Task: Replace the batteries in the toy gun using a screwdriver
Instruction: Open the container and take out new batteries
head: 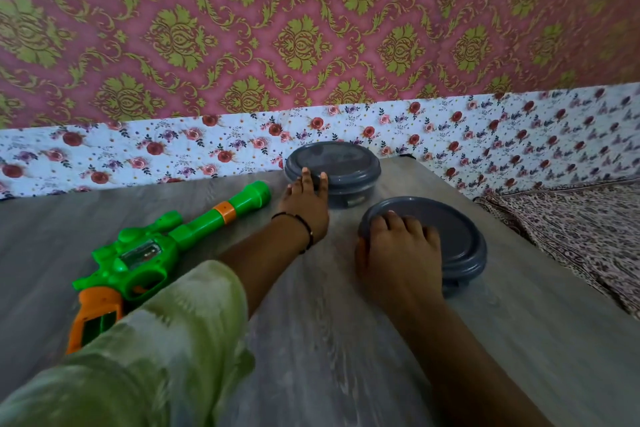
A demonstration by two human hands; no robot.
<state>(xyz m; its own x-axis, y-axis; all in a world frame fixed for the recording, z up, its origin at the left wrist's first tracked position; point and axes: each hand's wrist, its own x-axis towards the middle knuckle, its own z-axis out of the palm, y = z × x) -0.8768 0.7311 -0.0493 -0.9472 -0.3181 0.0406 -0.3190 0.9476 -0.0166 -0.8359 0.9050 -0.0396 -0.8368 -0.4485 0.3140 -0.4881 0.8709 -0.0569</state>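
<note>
Head | hands [398,250] on round grey lidded tubs [446,236] | glossy plastic gun [145,253]

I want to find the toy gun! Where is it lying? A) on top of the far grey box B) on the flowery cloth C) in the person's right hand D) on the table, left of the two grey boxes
D: the green and orange toy gun lies flat on the table, left of both grey boxes, while the left hand touches the far box and the right hand rests on the near box.
</note>
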